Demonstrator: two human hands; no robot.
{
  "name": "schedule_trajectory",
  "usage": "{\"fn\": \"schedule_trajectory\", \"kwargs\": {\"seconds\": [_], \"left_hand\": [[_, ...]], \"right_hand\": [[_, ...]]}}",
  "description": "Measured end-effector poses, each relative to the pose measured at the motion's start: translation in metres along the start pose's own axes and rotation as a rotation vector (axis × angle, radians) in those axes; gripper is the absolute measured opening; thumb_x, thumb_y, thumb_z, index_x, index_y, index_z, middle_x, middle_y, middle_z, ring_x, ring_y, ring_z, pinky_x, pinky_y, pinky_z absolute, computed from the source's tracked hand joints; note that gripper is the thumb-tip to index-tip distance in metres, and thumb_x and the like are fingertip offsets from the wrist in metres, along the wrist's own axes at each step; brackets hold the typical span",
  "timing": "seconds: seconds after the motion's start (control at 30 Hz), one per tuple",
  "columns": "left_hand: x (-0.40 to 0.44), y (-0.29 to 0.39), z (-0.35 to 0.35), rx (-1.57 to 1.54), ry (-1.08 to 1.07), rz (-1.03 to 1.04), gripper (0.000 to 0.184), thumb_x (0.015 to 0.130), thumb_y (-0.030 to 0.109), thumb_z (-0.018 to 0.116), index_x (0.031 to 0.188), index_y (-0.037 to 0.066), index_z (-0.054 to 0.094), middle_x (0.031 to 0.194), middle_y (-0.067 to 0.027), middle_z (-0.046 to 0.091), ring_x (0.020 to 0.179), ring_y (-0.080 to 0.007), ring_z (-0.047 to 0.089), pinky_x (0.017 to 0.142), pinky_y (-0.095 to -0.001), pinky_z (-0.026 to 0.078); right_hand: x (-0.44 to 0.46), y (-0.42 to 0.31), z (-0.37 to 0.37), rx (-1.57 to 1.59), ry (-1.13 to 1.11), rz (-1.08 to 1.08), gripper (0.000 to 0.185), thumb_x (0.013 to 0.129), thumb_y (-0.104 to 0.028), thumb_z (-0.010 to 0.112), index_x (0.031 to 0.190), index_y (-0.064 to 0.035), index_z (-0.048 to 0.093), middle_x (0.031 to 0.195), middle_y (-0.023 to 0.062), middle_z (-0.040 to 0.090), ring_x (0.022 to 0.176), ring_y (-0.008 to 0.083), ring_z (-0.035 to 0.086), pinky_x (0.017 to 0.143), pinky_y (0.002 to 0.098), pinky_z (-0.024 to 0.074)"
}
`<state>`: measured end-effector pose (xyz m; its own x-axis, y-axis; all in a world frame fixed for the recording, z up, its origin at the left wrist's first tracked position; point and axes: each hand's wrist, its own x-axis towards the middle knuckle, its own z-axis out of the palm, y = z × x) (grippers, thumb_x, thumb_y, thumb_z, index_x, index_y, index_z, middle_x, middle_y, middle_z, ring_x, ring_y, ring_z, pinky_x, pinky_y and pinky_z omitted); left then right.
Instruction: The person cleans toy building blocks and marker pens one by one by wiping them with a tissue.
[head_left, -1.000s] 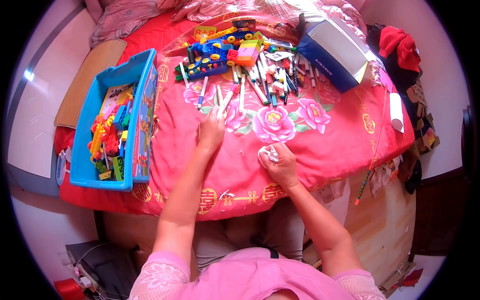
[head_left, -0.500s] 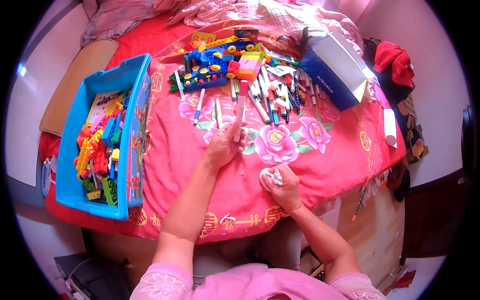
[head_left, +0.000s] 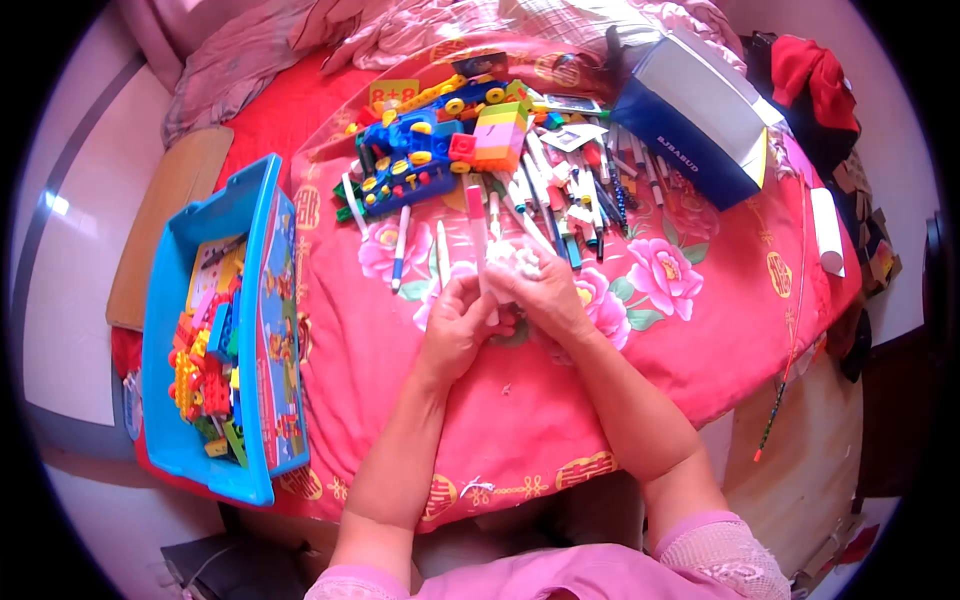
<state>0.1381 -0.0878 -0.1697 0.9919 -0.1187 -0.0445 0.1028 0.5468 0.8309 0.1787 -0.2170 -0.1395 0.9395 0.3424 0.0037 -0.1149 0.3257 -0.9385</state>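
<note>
My left hand grips a marker with a pink upper end, held upright over the red floral bedcover. Close against it, my right hand is closed on a crumpled white tissue, which touches or nearly touches the marker. Beyond the hands lie many loose markers and pens. A white pen with a dark blue end and a pale pen rest apart from the pile. Behind them is a blue toy block vehicle beside stacked orange, pink and green blocks.
At the left stands a blue bin holding colourful toy blocks. An open dark blue and white box lies at the back right. A white roll and a beaded string are at the right edge. Crumpled bedding lies behind.
My left hand has picked up the pink-ended marker and drawn it back. My right hand has moved forward and inward with the tissue, meeting the left hand. The camera view has shifted slightly.
</note>
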Motion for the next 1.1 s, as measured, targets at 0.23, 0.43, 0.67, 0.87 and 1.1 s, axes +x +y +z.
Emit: {"fn": "schedule_trajectory", "kwargs": {"seconds": [0.23,0.43,0.67,0.87,1.1], "left_hand": [[-0.009,-0.008,0.006,0.512,0.054,0.264,0.019,0.083,0.01,0.055,0.101,0.005,0.048,0.083,-0.0022,0.057,0.066,-0.0075,0.054,0.057,-0.0195,0.046],[-0.015,-0.008,0.015,0.584,0.028,0.17,0.016,0.083,0.006,0.055,0.098,0.005,0.051,0.078,-0.0003,0.058,0.064,-0.0049,0.052,0.055,-0.0185,0.044],[-0.016,-0.007,0.014,0.64,0.052,0.214,0.019,0.079,0.0,0.057,0.097,0.003,0.052,0.073,0.003,0.053,0.063,-0.0023,0.048,0.055,-0.0179,0.04],[-0.015,-0.011,0.015,0.711,0.101,0.334,0.02,0.076,-0.001,0.059,0.094,0.004,0.052,0.07,0.0044,0.05,0.06,-0.0015,0.043,0.052,-0.0172,0.036],[-0.016,-0.011,0.009,0.876,0.177,0.421,0.023,0.073,-0.001,0.062,0.093,0.005,0.053,0.068,0.002,0.049,0.056,-0.0037,0.044,0.05,-0.0186,0.037]], "right_hand": [[-0.012,-0.005,-0.002,0.032,0.064,-0.138,0.022,0.075,-0.007,0.064,0.093,-0.0033,0.054,0.078,-0.0001,0.057,0.069,0.0054,0.055,0.057,0.0191,0.0453],[-0.007,-0.017,-0.02,0.138,0.18,-0.197,0.024,0.073,-0.007,0.067,0.093,-0.0038,0.055,0.079,0.0013,0.06,0.07,0.0064,0.057,0.06,0.0189,0.047],[-0.003,-0.024,-0.033,0.347,0.186,-0.158,0.024,0.073,-0.007,0.067,0.094,-0.0043,0.056,0.081,0.0015,0.06,0.072,0.007,0.057,0.062,0.0198,0.0471],[-0.003,-0.025,-0.032,0.254,0.172,-0.168,0.027,0.075,-0.01,0.066,0.098,-0.0038,0.053,0.084,0.0028,0.059,0.074,0.0085,0.058,0.063,0.0198,0.0479],[-0.009,-0.022,-0.017,0.178,0.145,-0.115,0.025,0.075,-0.012,0.067,0.095,-0.0034,0.055,0.084,0.0025,0.06,0.073,0.0067,0.057,0.062,0.0189,0.0461]]}}
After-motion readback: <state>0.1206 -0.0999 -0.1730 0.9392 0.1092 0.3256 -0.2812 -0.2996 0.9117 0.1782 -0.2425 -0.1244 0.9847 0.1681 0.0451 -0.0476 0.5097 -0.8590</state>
